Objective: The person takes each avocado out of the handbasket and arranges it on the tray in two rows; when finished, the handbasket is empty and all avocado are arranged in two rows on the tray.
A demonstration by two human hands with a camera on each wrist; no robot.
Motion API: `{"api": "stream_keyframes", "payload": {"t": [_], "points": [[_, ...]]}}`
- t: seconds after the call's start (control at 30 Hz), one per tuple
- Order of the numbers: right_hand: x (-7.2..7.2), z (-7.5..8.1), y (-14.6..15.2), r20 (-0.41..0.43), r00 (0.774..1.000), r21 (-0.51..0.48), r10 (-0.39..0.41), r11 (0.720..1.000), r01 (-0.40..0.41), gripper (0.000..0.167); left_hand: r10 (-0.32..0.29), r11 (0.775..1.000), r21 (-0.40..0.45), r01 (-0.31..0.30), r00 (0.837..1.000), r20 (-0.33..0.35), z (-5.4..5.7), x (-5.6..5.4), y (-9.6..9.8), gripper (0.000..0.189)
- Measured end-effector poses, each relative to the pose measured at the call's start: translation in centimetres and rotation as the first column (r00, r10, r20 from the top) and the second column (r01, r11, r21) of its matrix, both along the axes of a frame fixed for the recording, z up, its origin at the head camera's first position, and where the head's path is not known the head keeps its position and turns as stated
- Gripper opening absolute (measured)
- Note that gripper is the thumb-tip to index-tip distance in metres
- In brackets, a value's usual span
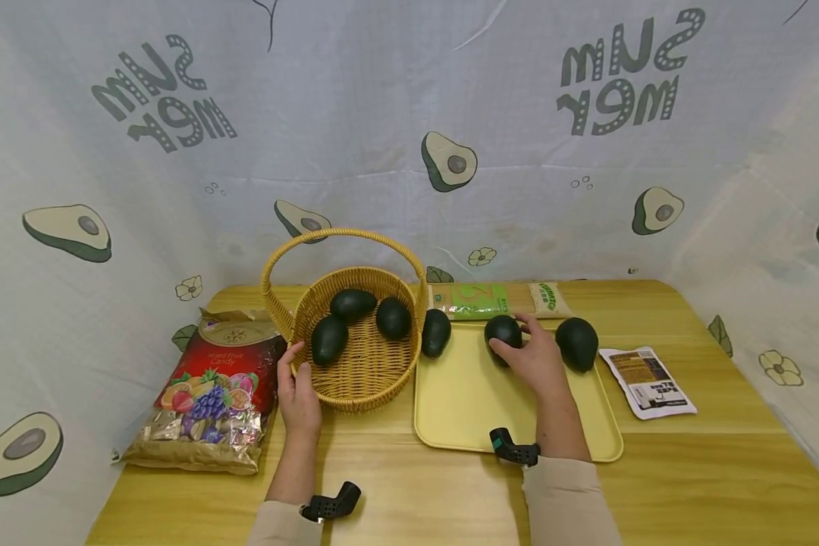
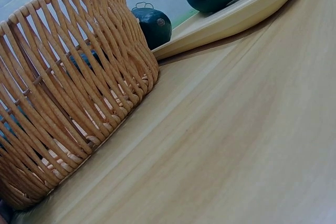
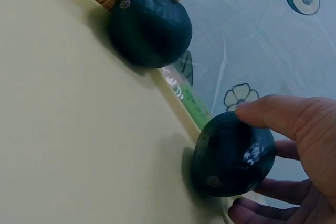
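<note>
My right hand point(image 1: 538, 364) pinches a dark green avocado point(image 1: 503, 338) between thumb and fingers, over the back of the yellow tray point(image 1: 464, 409). In the right wrist view, the thumb presses on this avocado point(image 3: 233, 153) and other fingers reach round its far side. On either side of it lie one avocado point(image 1: 436, 334) by the basket and another point(image 1: 577, 344) at the tray's right. My left hand point(image 1: 302, 402) holds the left rim of a wicker basket point(image 1: 362, 400), thumb and index finger at the edge. Inside are three avocados point(image 1: 330, 340).
Left of the basket lies a red and gold candy bag point(image 1: 211, 394). A long green-labelled packet point(image 1: 491, 300) lies behind the tray, and a white and brown pouch point(image 1: 648, 383) to its right. The basket's tall arched handle point(image 1: 344, 231) stands upright. A printed curtain point(image 1: 382, 152) hangs behind.
</note>
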State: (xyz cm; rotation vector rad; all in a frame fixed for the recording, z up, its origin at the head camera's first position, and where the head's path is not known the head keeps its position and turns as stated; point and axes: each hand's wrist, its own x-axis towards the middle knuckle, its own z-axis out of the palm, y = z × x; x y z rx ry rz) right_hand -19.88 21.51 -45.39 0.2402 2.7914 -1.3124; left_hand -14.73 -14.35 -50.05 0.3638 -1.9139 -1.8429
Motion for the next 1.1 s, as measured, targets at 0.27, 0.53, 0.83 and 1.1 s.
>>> {"api": "stream_keyframes", "payload": {"t": [0.27,0.53,0.83,1.1], "points": [[1.3,3.1,-0.4,-0.113,0.993,0.004,-0.026,1.000,0.026,0.081,-0.003,1.000,-0.004,0.003,1.000,0.002,-0.2,-0.1,0.0,0.038],[3.3,6.1,-5.8,-0.323,0.945,-0.120,0.059,0.987,-0.102,0.061,-0.013,1.000,0.005,0.013,1.000,0.011,-0.4,-0.2,-0.1,0.039],[4.4,5.4,-14.4,-0.359,0.867,-0.056,0.346,0.919,-0.390,0.053,-0.018,1.000,0.015,0.017,1.000,0.024,-0.2,-0.2,-0.1,0.039],[1.7,3.7,-20.7,-0.197,0.887,0.009,0.419,0.905,-0.425,0.056,-0.008,1.000,-0.001,0.008,1.000,-0.001,-0.2,-0.3,-0.2,0.037]]}}
